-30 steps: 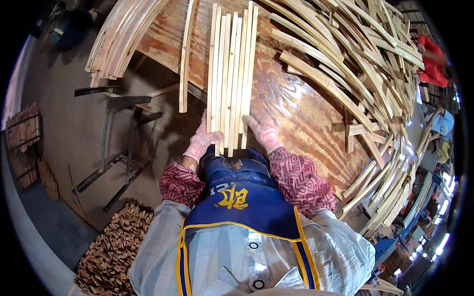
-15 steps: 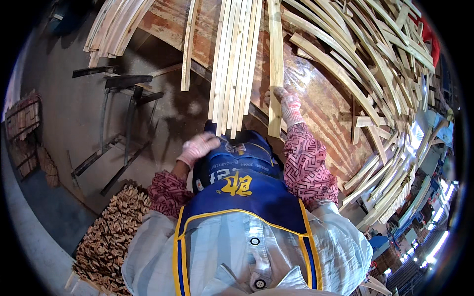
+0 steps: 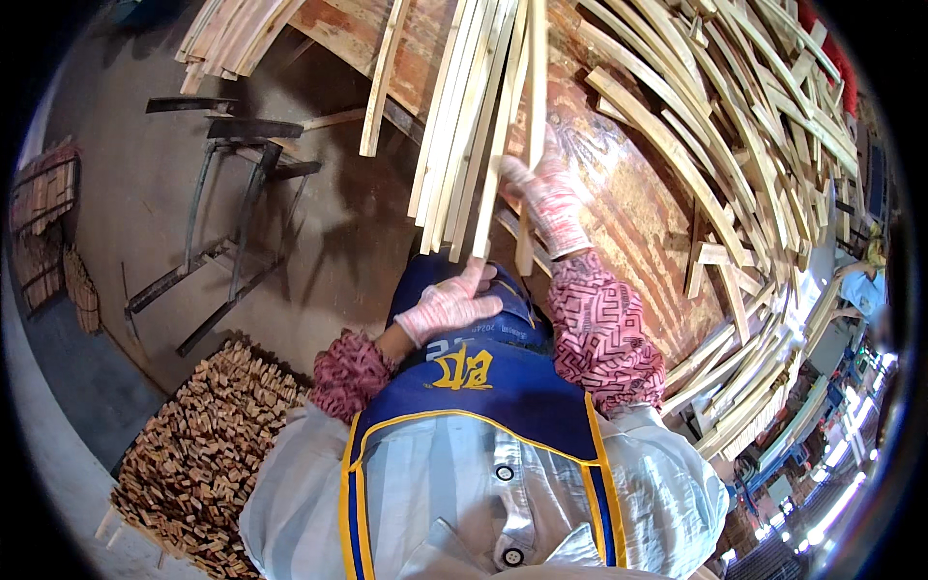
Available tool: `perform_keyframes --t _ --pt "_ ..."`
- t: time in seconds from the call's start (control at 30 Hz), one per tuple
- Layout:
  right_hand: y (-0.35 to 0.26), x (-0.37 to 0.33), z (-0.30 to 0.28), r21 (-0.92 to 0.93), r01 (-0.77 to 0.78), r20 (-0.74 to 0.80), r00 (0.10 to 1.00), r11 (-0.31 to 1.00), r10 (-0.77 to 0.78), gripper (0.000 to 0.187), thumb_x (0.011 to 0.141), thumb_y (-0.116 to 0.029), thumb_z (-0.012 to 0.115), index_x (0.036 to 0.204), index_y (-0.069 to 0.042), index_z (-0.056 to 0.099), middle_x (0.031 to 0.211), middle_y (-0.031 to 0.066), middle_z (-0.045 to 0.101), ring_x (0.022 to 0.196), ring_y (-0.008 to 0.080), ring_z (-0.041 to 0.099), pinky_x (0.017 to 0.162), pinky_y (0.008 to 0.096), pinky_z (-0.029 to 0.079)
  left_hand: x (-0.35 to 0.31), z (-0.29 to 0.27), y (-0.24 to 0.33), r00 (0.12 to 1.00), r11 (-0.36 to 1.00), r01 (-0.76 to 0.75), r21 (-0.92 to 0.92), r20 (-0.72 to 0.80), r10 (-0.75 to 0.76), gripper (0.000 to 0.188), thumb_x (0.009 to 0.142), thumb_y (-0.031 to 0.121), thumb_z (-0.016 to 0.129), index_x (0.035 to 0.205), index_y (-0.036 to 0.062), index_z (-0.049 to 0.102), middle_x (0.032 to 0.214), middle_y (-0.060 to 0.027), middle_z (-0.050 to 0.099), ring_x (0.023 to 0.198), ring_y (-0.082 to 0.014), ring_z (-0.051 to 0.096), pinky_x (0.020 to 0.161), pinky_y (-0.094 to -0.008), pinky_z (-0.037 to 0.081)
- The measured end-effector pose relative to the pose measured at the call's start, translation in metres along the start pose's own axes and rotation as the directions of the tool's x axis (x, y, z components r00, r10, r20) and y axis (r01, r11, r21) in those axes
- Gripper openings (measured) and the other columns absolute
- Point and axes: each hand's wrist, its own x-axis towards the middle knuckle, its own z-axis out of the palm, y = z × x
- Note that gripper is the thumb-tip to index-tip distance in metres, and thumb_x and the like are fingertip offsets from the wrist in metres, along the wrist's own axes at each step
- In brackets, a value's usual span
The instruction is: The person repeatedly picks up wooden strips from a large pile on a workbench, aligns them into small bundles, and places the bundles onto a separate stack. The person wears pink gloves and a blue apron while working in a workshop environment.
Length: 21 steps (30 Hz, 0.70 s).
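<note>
Two gloved hands at a row of slats [image 3: 449, 116], which lies side by side on the table [image 3: 619, 203], its near ends jutting past the edge toward the apron [image 3: 483, 398]. Left hand [image 3: 448, 302]: unclosed, fingers spread, palm over the apron; the raised index finger reaches the end of the row's rightmost slat, though contact cannot be told for certain. Right hand [image 3: 553, 198]: thumb parted from the fingers, with one edgewise slat [image 3: 538, 87] passing between them, just right of the row; the fingers are partly hidden and blurred, so whether they grip it cannot be told. A lone slat [image 3: 386, 82] lies left of the row, apart from it and overhanging the same edge. To the right, curved slats [image 3: 667, 147] cover the table's far side in a loose heap. Upper left: a stack [image 3: 232, 39] of slats. Below it, a black metal stand [image 3: 253, 128]; lower left, a dense pile of short sticks [image 3: 208, 445].
</note>
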Motion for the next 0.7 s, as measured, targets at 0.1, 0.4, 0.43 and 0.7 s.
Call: perform_keyframes --t 0.1,0.4,0.43,0.7 --pt "-0.021 0.002 0.012 -0.239 0.046 0.021 0.999 0.97 -0.042 0.093 0.076 -0.008 0.075 0.151 -0.005 0.02 0.128 0.0252 0.055 0.115 0.0328 0.059 0.089 0.0398 0.054 -0.031 -0.004 0.068 0.987 0.989 -0.086 0.124 -0.125 0.102 0.075 0.09 0.032 0.064 0.149 0.0045 0.026 0.135 -0.0194 0.052 0.129 -0.0273 0.049 0.108 -0.0329 0.036" --pt "0.005 -0.024 -0.033 0.286 0.041 0.092 0.993 0.957 -0.07 0.072 0.072 0.003 0.066 0.139 -0.009 0.041 0.105 0.0075 0.061 0.085 0.0142 0.059 0.07 0.0282 0.051 0.038 -0.111 -0.035 0.726 0.991 -0.136 -0.015 -0.681 0.09 0.104 0.071 0.016 0.083 0.154 0.0193 0.019 0.147 -0.0164 0.041 0.134 -0.0287 0.041 0.11 -0.0372 0.035" --pt "0.007 -0.027 -0.03 0.33 0.034 0.085 0.994 0.943 -0.065 0.064 0.071 0.001 0.068 0.131 -0.007 0.049 0.102 0.0046 0.061 0.086 0.0143 0.058 0.075 0.0284 0.05 0.05 -0.112 -0.03 0.796 0.944 -0.228 -0.237 -0.603 0.041 0.106 0.072 0.01 0.081 0.154 0.0195 0.016 0.145 -0.0127 0.043 0.13 -0.0249 0.043 0.108 -0.0349 0.037" --pt "-0.013 -0.017 0.021 0.318 0.003 0.17 0.984 0.948 -0.06 0.067 0.074 -0.004 0.07 0.134 -0.003 0.041 0.094 0.0103 0.06 0.077 0.0193 0.062 0.068 0.0283 0.055 0.018 -0.125 0.022 0.911 0.69 -0.324 -0.647 -0.41 0.044 0.089 0.072 -0.007 0.071 0.149 0.0166 0.033 0.122 -0.0068 0.061 0.102 -0.0166 0.063 0.082 -0.0306 0.056"
